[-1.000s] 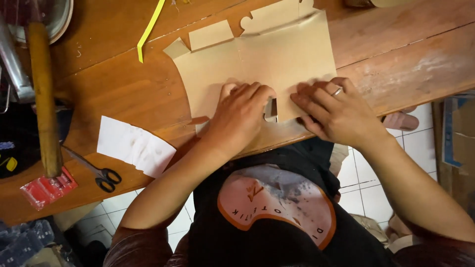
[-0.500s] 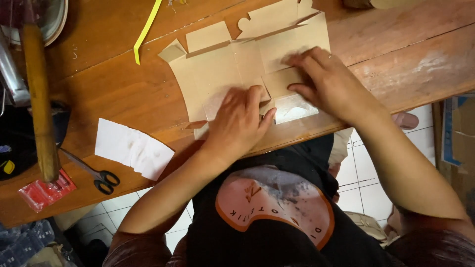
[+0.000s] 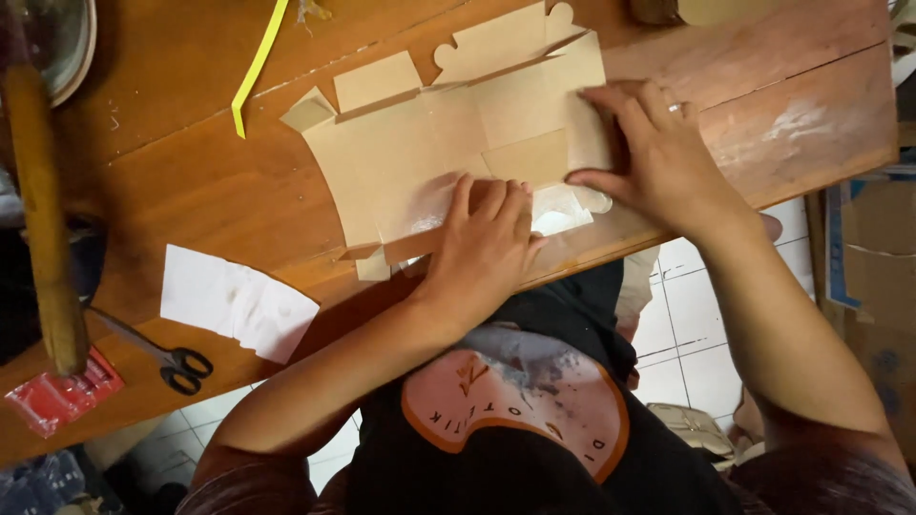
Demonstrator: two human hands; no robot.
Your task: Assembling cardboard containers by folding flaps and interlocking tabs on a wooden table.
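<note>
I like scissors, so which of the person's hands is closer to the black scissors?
Left. The left hand presses the cardboard cutout, nearer the scissors at the table's edge. The right hand lies farther off, across the cutout.

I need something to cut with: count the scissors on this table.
1. The one pair of scissors lies near the table's front edge, left of the white paper sheet and beside the red packet. More may lie outside the view.

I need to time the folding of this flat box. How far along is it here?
Done: one panel of the brown cardboard box blank lies folded over. In hand: the left hand presses its near edge flat, and the right hand pushes on the right side. Left: the top flaps are unfolded, and the box is flat on the wooden table.
</note>
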